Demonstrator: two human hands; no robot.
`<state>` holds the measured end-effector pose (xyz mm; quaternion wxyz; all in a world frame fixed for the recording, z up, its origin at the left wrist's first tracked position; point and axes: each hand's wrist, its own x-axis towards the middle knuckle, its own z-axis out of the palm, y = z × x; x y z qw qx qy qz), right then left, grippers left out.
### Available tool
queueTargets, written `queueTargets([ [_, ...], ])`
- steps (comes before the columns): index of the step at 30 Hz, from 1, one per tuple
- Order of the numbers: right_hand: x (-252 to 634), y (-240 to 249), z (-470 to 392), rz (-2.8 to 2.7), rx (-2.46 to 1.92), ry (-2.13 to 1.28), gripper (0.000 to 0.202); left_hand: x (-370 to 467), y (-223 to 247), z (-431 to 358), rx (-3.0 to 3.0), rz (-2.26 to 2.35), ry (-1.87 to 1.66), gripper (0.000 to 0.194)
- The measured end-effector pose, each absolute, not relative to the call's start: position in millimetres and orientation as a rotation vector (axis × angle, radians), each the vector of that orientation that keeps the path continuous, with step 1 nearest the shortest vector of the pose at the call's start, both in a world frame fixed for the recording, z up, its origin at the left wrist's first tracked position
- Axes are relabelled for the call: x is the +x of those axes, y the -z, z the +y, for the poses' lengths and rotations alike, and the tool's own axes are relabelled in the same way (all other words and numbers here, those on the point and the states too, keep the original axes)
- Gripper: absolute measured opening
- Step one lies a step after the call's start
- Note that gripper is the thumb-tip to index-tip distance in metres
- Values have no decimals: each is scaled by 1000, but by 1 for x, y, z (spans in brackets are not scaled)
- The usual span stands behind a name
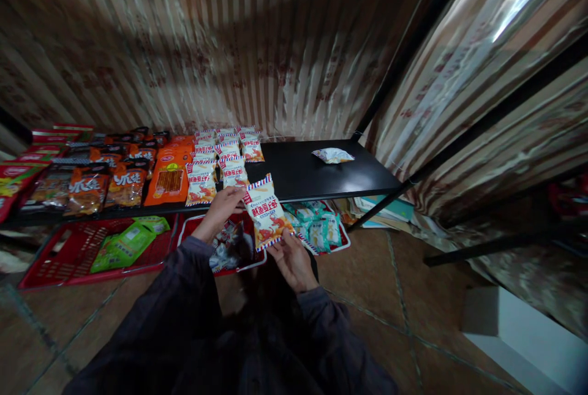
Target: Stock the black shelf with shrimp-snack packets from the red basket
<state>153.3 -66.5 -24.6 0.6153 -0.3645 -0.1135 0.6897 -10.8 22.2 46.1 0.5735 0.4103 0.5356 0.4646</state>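
Between my hands, in front of the shelf's edge, is a white and orange snack bag (266,211) with blue-striped ends and red lettering. My left hand (228,205) pinches its left side near the top. My right hand (293,257) grips the lower right corner, with the thumb on the front. Just behind my left hand, matching snack bags (202,180) stand in rows on the black shelf (294,174). One more bag (334,155) lies flat and apart toward the shelf's right end.
Orange packets (168,177) and brown snack bags (126,184) fill the shelf's left. Below are a red basket (55,257) with green packets, a middle basket (252,263), and one with teal packets (316,229). Black shelf posts (390,86) rise at right. A white box (528,334) sits on the floor.
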Motion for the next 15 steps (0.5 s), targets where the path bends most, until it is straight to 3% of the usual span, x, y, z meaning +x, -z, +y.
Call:
queueTargets([
  [7,154,29,-56,-261,-867,-1521,26,13,-33,-1,941,1107,-994,42],
  [15,156,24,-44,-285,-908,-1470,26,33,-30,7,795,1061,-1149,39],
])
